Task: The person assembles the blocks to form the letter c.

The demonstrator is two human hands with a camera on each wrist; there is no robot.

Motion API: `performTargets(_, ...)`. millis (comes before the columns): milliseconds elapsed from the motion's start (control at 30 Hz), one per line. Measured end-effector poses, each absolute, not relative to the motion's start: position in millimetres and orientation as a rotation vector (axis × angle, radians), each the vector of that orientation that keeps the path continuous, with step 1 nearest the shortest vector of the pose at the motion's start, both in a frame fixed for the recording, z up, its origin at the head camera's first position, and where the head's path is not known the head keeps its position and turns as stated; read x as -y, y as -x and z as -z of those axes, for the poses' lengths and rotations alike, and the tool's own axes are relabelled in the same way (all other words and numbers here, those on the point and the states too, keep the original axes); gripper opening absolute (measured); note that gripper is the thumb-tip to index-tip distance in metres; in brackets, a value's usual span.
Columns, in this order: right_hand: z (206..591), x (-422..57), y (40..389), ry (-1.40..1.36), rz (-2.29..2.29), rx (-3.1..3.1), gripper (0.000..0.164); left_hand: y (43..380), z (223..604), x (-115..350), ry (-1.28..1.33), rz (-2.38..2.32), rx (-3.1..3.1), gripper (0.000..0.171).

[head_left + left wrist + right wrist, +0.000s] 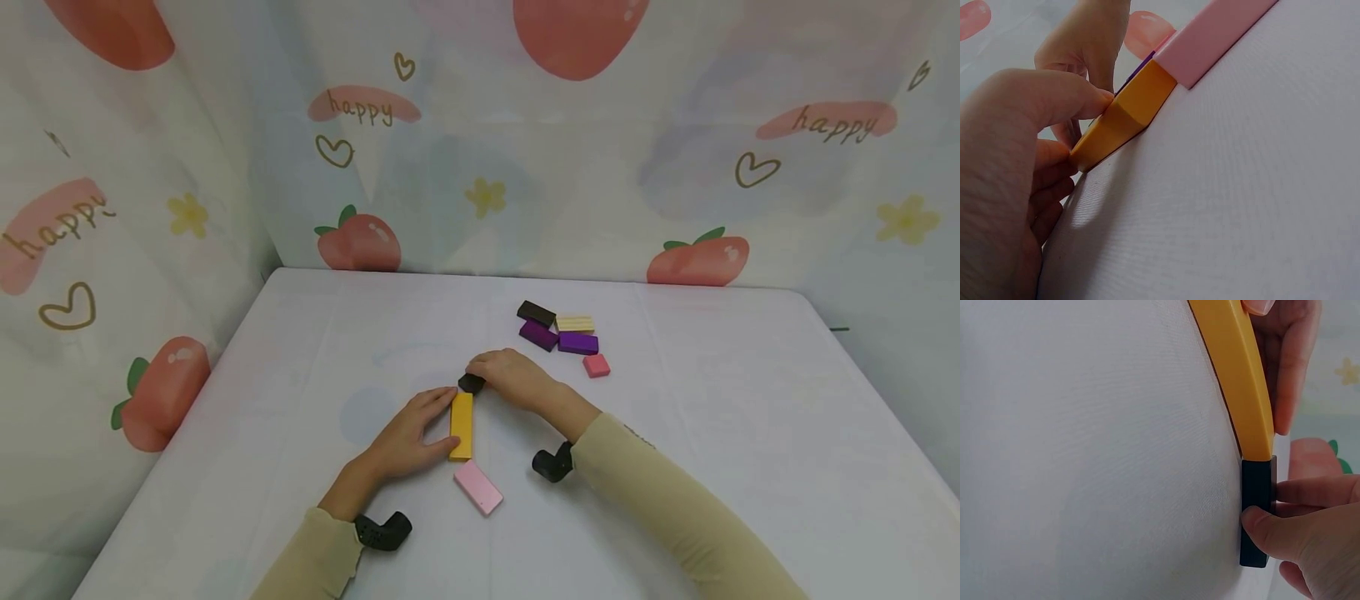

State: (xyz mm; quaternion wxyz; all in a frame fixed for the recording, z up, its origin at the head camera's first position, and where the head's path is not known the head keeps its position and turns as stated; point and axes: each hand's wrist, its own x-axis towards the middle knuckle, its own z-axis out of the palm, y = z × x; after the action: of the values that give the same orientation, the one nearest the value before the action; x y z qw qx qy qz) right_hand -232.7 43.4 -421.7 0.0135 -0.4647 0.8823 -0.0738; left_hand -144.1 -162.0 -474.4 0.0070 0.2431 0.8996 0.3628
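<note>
My left hand holds a yellow rectangular block on the white table, thumb near its lower end and fingertips by its upper end. In the left wrist view, thumb and forefinger touch the yellow block. My right hand pinches a black block at the yellow one's far end. The right wrist view shows this black block between thumb and fingers, its end meeting the yellow block. A pink block lies slanted at the yellow block's near end, their corners touching or almost so.
Farther back on the table lie a dark block, a cream ridged block, two purple blocks and a small coral-pink block. A patterned cloth hangs behind the table. Each wrist carries a black camera mount.
</note>
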Motion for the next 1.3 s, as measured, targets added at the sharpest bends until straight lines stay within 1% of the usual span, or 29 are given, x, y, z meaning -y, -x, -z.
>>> performTargets(867, 420.5, -42.4, 231.7, 1.447, 0.211, -2.749, 0.029, 146.1, 477.0, 162.7, -0.768, -1.093, -2.835, 0.066)
performTargets(1067, 419.6, -46.7, 231.7, 1.381, 0.286, -2.737, 0.035, 145.6, 475.4, 161.3, -0.757, -1.120, -2.821, 0.068)
performTargets(1167, 417.8, -53.0, 231.3, 1.333, 0.329, -2.758, 0.035, 145.7, 475.1, 159.9, -0.718, -1.131, -2.817, 0.068)
performTargets(1300, 416.2, -66.3, 232.9, 1.258, 0.371, -2.805, 0.032, 147.0, 474.7, 158.7, -0.690, -1.158, -2.810, 0.064)
